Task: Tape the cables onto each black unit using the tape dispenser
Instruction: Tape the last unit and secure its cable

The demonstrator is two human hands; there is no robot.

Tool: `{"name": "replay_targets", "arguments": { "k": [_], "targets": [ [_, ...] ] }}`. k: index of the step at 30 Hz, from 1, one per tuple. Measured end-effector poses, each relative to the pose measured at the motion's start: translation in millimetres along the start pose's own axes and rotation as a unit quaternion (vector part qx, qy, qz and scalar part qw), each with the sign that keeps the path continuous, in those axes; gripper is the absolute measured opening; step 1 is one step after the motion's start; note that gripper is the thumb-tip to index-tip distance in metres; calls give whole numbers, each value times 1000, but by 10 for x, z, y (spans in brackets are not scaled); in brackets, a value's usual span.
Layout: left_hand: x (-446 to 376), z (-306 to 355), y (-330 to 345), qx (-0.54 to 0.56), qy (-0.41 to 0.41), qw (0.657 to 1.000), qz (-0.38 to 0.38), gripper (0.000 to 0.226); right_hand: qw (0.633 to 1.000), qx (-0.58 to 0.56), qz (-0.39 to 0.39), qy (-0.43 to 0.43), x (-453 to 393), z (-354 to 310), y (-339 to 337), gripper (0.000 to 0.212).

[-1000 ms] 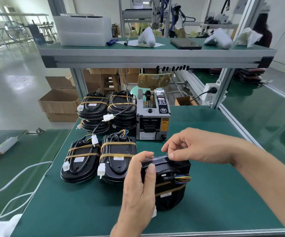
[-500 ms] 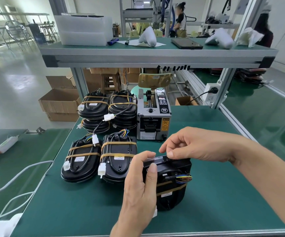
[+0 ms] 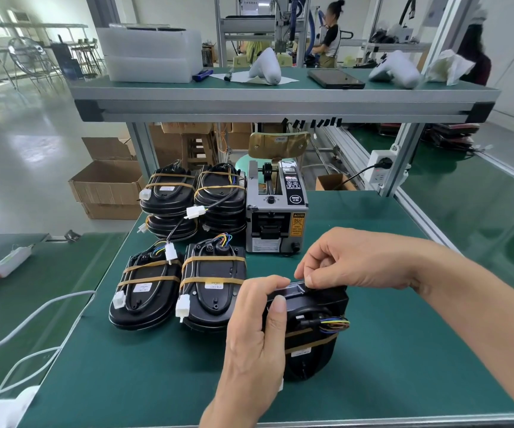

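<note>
A black unit (image 3: 314, 329) stands tilted on the green mat near the front, with coloured cables (image 3: 335, 323) sticking out on its right and two tan tape strips across it. My left hand (image 3: 255, 341) grips its left side, thumb on the face. My right hand (image 3: 357, 261) pinches at the unit's top edge with thumb and forefinger. The grey tape dispenser (image 3: 275, 214) stands just behind. Two taped black units (image 3: 209, 285) lie flat to the left, and more taped units (image 3: 194, 196) are stacked behind them.
The green mat (image 3: 126, 366) ends at the front edge and left edge, where white cords (image 3: 33, 359) run. A metal shelf (image 3: 280, 100) crosses overhead. A socket block (image 3: 379, 171) hangs on the right post. Cardboard boxes (image 3: 107, 183) sit on the floor.
My right hand's fingertips have shifted slightly along the unit's top edge. My left hand and the unit have hardly moved.
</note>
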State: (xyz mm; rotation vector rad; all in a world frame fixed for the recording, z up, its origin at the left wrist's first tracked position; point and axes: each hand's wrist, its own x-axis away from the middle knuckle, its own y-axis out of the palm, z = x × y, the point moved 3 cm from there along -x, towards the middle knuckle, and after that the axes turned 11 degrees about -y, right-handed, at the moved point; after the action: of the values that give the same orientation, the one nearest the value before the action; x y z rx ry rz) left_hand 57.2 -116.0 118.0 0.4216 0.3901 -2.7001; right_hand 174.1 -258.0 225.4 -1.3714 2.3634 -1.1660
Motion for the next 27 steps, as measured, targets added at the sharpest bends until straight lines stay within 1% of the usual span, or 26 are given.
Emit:
{"name": "replay_targets", "arguments": {
  "k": [1,4,9,19,23,27],
  "targets": [
    [-2,3,0,-2,4,1000,0,23,1000,1,-2,3,-1,3,2,14],
    [-8,12,1,0,10,1000,-2,23,1000,9,-10,8,-10,19,-9,23],
    [-8,3,-1,-1,10,1000,-4,26,1000,19,-13,0,-37,16,-16,17],
    [-5,24,4,-10,13,1000,-22,31,999,23,-23,7,-46,8,-33,22],
    [-13,23,-4,-25,14,999,-27,32,999,24,-25,9,-49,12,-34,22],
    [-22,36,-19,-65,20,997,-35,35,1000,22,-17,11,-50,11,-30,23]
  ]
}}
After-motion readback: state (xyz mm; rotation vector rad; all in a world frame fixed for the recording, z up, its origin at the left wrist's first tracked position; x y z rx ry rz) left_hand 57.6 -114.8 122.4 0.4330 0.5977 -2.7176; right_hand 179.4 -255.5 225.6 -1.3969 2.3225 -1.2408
